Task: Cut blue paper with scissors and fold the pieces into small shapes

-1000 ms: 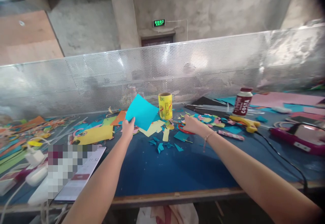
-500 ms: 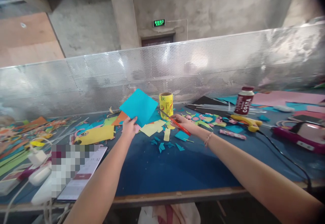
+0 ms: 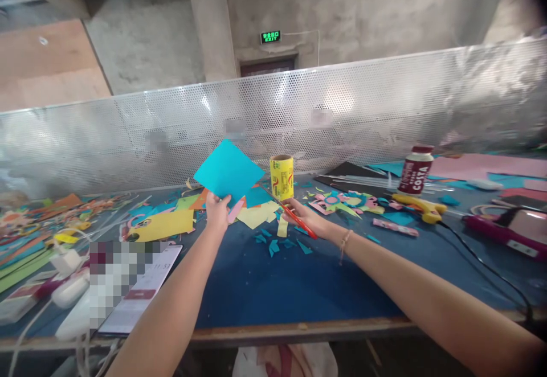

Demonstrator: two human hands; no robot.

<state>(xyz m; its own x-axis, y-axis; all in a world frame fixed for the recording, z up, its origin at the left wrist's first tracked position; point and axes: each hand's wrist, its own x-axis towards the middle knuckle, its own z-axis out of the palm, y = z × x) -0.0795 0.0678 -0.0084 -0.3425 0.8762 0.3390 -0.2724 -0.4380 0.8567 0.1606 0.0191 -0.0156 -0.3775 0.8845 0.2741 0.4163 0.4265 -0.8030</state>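
Observation:
My left hand (image 3: 218, 210) pinches the lower corner of a blue sheet of paper (image 3: 228, 169), which is held up like a diamond above the table. My right hand (image 3: 301, 214) grips a pair of red-handled scissors (image 3: 294, 217), blades pointing up and left. The blade tips lie close to the paper's right corner; whether they touch it I cannot tell. Below and between my hands are pale yellow paper pieces (image 3: 252, 216) and small blue paper scraps (image 3: 273, 247). A yellow roll of tape (image 3: 281, 176) stands upright just behind the scissors.
To the right are a Costa bottle (image 3: 415, 171), a yellow glue gun (image 3: 421, 206) with a cord, and a purple device (image 3: 508, 234). On the left lie a tablet (image 3: 143, 291), white chargers with cables (image 3: 68, 286) and coloured paper strips (image 3: 25, 246). A perforated metal panel (image 3: 171, 132) runs behind the table.
The blue paper has risen slightly and shifted left, tilting a little. My right hand and the scissors have dropped slightly. The view has shifted a little.

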